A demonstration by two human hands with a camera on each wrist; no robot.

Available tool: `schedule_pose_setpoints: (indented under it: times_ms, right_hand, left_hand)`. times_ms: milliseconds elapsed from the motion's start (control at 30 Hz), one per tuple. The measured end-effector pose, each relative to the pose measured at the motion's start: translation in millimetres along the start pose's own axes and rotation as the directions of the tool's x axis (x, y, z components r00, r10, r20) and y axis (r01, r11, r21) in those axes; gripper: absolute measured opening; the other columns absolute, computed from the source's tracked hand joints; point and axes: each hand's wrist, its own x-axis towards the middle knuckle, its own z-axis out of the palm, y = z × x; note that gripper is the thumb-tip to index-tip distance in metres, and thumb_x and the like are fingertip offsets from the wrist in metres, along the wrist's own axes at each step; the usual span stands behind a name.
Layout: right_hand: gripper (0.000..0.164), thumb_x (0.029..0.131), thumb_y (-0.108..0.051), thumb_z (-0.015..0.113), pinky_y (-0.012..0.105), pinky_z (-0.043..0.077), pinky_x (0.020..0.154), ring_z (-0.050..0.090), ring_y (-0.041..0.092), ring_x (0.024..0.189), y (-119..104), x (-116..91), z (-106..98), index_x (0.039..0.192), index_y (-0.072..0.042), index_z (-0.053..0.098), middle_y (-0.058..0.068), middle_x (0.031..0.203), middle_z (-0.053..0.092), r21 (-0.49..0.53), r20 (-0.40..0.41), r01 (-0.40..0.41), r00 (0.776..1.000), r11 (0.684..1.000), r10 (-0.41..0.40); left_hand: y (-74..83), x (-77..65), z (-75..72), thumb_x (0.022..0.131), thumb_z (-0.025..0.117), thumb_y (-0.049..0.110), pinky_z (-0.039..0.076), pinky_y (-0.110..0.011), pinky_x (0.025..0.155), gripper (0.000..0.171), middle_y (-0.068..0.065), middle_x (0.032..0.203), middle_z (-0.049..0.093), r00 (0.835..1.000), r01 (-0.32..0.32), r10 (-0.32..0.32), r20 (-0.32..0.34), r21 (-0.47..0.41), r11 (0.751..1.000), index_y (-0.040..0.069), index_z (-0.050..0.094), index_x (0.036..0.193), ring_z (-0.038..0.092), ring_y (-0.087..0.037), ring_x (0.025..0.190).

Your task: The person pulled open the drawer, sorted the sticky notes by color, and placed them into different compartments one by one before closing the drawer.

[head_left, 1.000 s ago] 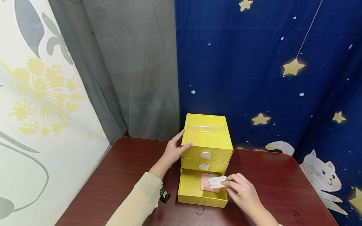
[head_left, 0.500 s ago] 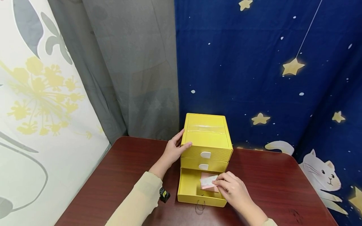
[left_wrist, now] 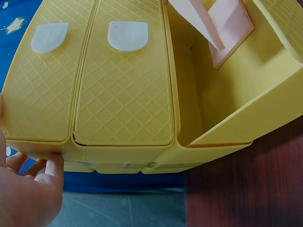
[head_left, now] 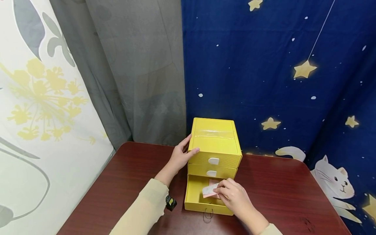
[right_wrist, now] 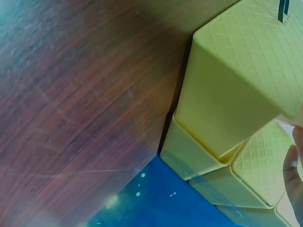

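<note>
A yellow storage box (head_left: 215, 135) with stacked drawers stands on the table; its bottom drawer (head_left: 194, 189) is pulled out. My left hand (head_left: 180, 156) presses against the box's left side, thumb over the top front edge. Over the open drawer my right hand (head_left: 235, 197) pinches a small notepad (head_left: 209, 190) with a white patterned top and pink edge, tilted. Beneath it, a pink square pad (left_wrist: 236, 28) lies in the drawer, partly hidden by the right hand in the head view. Only the right fingers (right_wrist: 292, 165) show at the right wrist view's edge.
The dark red wooden table (head_left: 141, 169) extends on both sides of the box. White tab handles (head_left: 213, 161) mark the upper two drawers, both pushed in. A thin dark loop (head_left: 208, 213) hangs from the open drawer's front. Curtains (head_left: 258, 81) hang behind.
My right hand has carried the notepad leftward over the open drawer, from its right rim toward its middle. The left hand and the box have stayed in place.
</note>
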Motion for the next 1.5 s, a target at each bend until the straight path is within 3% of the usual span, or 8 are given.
schedule_pose_setpoints:
  times_ms: [333, 600, 1033, 1500]
  right_hand:
    - [0.014, 0.066, -0.014, 0.081, 0.021, 0.047, 0.062, 0.053, 0.004, 0.075, -8, 1, 10, 0.074, -0.022, 0.073, -0.014, 0.082, 0.06, -0.055, 0.052, -0.038, 0.998, 0.998, 0.041]
    - [0.023, 0.06, -0.009, 0.083, 0.02, 0.045, 0.062, 0.051, 0.004, 0.074, -8, 1, 17, 0.073, -0.024, 0.072, -0.016, 0.079, 0.058, -0.076, 0.046, -0.042, 0.998, 0.996, 0.046]
    - [0.017, 0.062, -0.019, 0.084, 0.02, 0.044, 0.06, 0.05, 0.004, 0.072, -7, 1, 23, 0.071, -0.025, 0.072, -0.016, 0.077, 0.056, -0.117, 0.106, -0.051, 0.992, 0.992, 0.064]
    - [0.017, 0.063, -0.016, 0.084, 0.022, 0.048, 0.058, 0.053, 0.004, 0.074, -10, 5, 22, 0.073, -0.026, 0.074, -0.016, 0.08, 0.059, -0.129, 0.18, -0.079, 0.978, 0.989, 0.101]
  left_hand:
    - [-1.6, 0.0, 0.4, 0.088, 0.068, 0.029, 0.035, -0.038, 0.109, 0.076, -0.005, 0.155, 0.027, 1.0, -0.002, 0.002, 0.002, -0.003, 1.0, 0.014, 0.027, 0.15, 0.03, -0.023, 0.14]
    - [-1.0, -0.6, 0.7, 0.088, 0.068, 0.028, 0.035, -0.038, 0.109, 0.075, -0.005, 0.155, 0.027, 1.0, -0.001, 0.001, 0.0, -0.008, 1.0, 0.014, 0.028, 0.15, 0.03, -0.023, 0.14]
    - [-0.8, -0.7, 0.0, 0.088, 0.068, 0.029, 0.035, -0.038, 0.11, 0.076, -0.005, 0.155, 0.027, 1.0, 0.001, -0.001, 0.0, 0.0, 1.0, 0.014, 0.027, 0.15, 0.03, -0.023, 0.14]
    - [1.4, -1.7, 0.0, 0.088, 0.068, 0.028, 0.034, -0.039, 0.11, 0.075, -0.005, 0.154, 0.028, 1.0, 0.001, -0.001, -0.002, 0.001, 1.0, 0.014, 0.028, 0.15, 0.03, -0.023, 0.14]
